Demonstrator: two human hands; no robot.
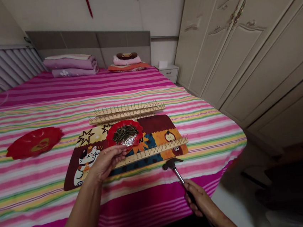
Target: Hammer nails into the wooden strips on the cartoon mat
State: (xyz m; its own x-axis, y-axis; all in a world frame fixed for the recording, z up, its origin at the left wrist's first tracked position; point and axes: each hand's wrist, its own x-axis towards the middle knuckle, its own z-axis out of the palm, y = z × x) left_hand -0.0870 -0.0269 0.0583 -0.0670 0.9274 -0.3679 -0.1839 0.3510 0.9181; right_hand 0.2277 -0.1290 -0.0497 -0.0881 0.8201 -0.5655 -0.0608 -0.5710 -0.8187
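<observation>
My right hand (197,197) is wrapped round the dark grip of a claw hammer (177,171), whose head lies just below the near wooden strip. At the near rim of a red scalloped bowl (110,132) full of nails (126,133) is my left hand (110,161), its fingers closed in a pinch; whatever they hold is too small to make out. Partly behind that hand lies a wooden strip (155,151) with a row of upright nails along its right part and bare holes toward the left. Bowl and strip rest on a patterned mat (72,168).
More wooden strips (127,113) studded with nails lie behind the bowl. A red scalloped dish (33,142) sits on the striped bed (29,178) at left. Folded bedding (72,66) is by the headboard (80,41). A wardrobe (230,45) stands at right.
</observation>
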